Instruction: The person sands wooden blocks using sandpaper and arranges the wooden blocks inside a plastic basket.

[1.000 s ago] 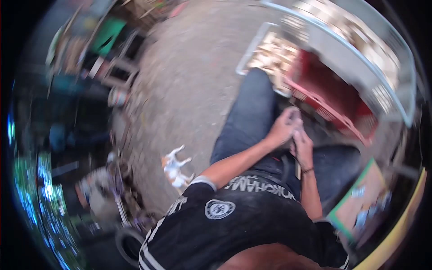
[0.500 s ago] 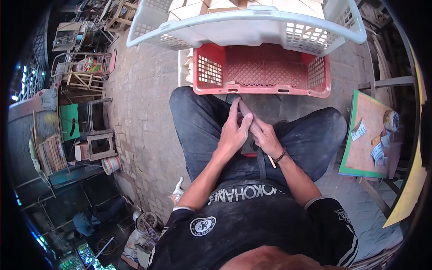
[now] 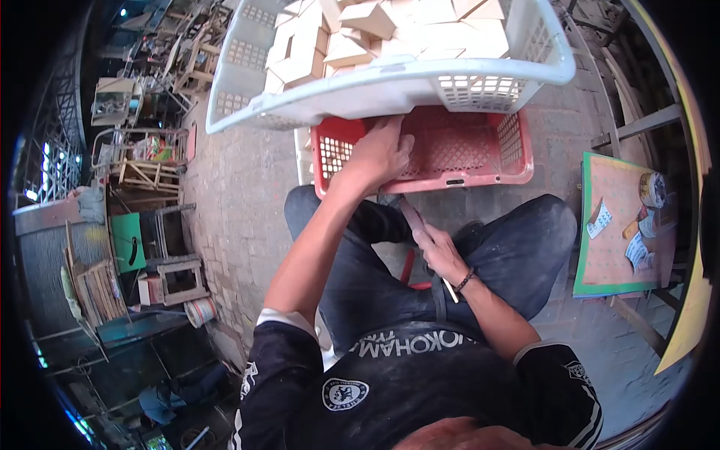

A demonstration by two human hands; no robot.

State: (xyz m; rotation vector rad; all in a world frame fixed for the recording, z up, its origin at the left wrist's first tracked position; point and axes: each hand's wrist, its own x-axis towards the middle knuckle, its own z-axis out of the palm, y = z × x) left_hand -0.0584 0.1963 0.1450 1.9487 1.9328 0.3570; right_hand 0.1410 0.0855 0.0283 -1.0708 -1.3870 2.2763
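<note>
A green panel [image 3: 127, 242] and a wooden stool [image 3: 176, 281] stand along the left of a paved floor [image 3: 232, 225], a round tub [image 3: 200, 312] just beside the stool. At center, a person in a black shirt [image 3: 442, 382] and dark trousers [image 3: 517, 240], knees spread, reaches the left hand [image 3: 381, 156] into a red crate [image 3: 420, 184], fingers partly extended toward its left end; the fingertips are hidden, and whether they grip anything cannot be told. Above, a pale blue crate [image 3: 495, 69] overhangs the red one, loaded with angular wooden blocks [image 3: 367, 21]. Between the knees, the right hand [image 3: 444, 255] is closed around a greyish stick [image 3: 410, 214], its far end near the red crate's front rim; a dark bracelet [image 3: 465, 280] circles the wrist. At right, a green-edged board [image 3: 615, 251] carries paper scraps [image 3: 638, 252] and a round tin [image 3: 652, 190].
</note>
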